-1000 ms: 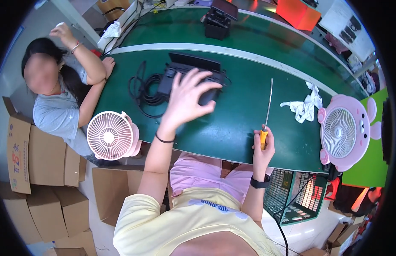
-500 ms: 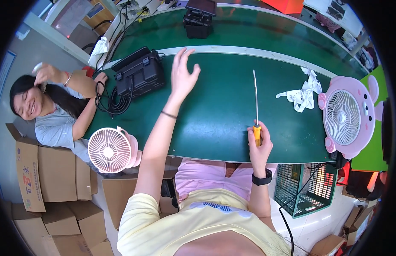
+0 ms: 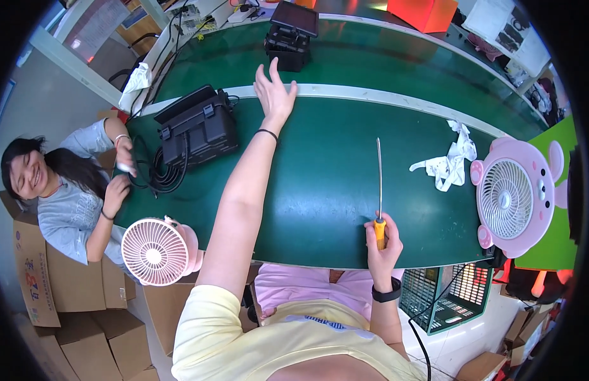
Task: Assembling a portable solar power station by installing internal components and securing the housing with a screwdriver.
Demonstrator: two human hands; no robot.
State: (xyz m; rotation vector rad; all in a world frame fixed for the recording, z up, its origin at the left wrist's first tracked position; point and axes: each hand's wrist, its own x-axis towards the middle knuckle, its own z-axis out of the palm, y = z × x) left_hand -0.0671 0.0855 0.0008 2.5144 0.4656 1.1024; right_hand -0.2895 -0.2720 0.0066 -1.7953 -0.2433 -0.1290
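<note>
My right hand (image 3: 384, 244) is closed around the yellow handle of a screwdriver (image 3: 379, 184), whose long metal shaft points away from me over the green table (image 3: 320, 190). My left arm stretches far across the table. At its end my left hand (image 3: 275, 95) has its fingers spread and holds nothing. It hovers by the white strip along the table's far edge, just short of a small black box with its lid up (image 3: 288, 47). Left of that arm sits a larger black case (image 3: 199, 133) with a coiled black cable (image 3: 164, 171).
A pink round fan (image 3: 156, 251) stands at the near left edge. At the right are a crumpled white paper (image 3: 452, 165) and a pink animal-shaped fan (image 3: 507, 197). A co-worker (image 3: 79, 190) leans at the left end. Below are a green crate (image 3: 443, 298) and cardboard boxes (image 3: 79, 273).
My left hand has reached farther forward, closer to the small black box. My right hand still grips the screwdriver. The co-worker's raised hand has come down beside the cable, and the view has shifted slightly.
</note>
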